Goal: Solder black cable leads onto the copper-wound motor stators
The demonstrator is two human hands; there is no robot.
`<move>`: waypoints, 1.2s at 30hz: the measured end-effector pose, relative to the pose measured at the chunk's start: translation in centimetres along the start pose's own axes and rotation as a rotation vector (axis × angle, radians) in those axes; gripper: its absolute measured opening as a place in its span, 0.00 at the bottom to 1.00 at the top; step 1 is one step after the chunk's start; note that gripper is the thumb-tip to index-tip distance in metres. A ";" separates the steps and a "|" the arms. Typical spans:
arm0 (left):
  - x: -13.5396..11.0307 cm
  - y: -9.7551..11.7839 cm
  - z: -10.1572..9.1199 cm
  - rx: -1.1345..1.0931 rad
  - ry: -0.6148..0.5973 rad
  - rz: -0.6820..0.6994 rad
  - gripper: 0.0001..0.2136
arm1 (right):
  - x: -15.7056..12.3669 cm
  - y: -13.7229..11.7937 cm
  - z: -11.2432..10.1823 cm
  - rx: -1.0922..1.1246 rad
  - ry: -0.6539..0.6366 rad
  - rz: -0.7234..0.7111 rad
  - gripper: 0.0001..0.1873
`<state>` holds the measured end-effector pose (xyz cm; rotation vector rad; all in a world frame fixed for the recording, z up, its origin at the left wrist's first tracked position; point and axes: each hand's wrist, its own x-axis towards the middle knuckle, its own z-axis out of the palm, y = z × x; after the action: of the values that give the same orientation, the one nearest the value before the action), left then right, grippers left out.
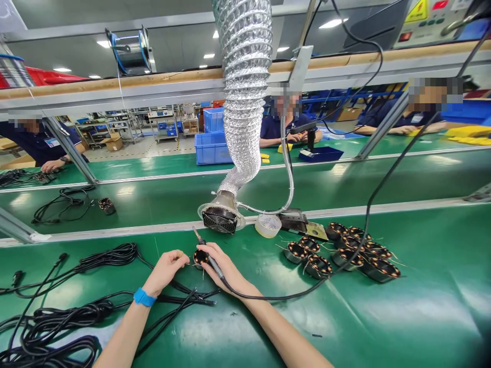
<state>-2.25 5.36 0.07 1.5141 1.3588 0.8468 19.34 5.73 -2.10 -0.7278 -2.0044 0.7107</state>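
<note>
black cables [57, 317] are seen coiled and looped on the green counter [383, 317] at the lower left, nearest the camera, beside the forearm with a blue wristband [144, 297]. no brand is legible anywhere; a yellow warning label [417, 10] with a lightning symbol is fixed to the machine at the upper right, and its small print, like the badge on a co-worker's shirt [51, 142], is too small to be read.

the soldering iron [215, 266] is gripped like a pen by the right hand [226, 271], whose fingers are closed round the handle. its long axis is laid from lower right to upper left, with the tip pointed away from the person towards the extraction fan [219, 220] under the foil duct [243, 92]. its cord [368, 214] is led off to the right and up.

the wound stator [199, 257] is kept flat on the counter between both hands, just in front of the fan. it is pinched at its left edge by the curled fingertips of the left hand [165, 270]. the iron's shaft is passed over its right side; whether metal touches it cannot be told.

a pile of stators [345, 250] is gathered to the right, near a tape roll [267, 225].
</note>
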 end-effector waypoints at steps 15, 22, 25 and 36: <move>-0.9 0.0 -0.3 0.248 -0.006 0.143 0.18 | -1.4 1.0 1.2 0.090 0.160 0.099 0.29; -0.4 0.2 0.5 -0.171 -0.179 -0.142 0.22 | -1.3 0.8 1.3 0.134 0.122 0.097 0.27; 0.2 0.4 1.9 -0.425 -0.085 -0.237 0.26 | -1.2 0.7 1.3 0.124 0.133 0.093 0.25; -1.9 0.5 0.3 0.074 -0.171 0.009 0.15 | -1.6 0.8 1.4 0.041 0.207 0.122 0.26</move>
<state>-2.08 3.46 0.53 1.6122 1.2704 0.6621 19.05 4.80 -4.17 -0.8686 -1.7648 0.7153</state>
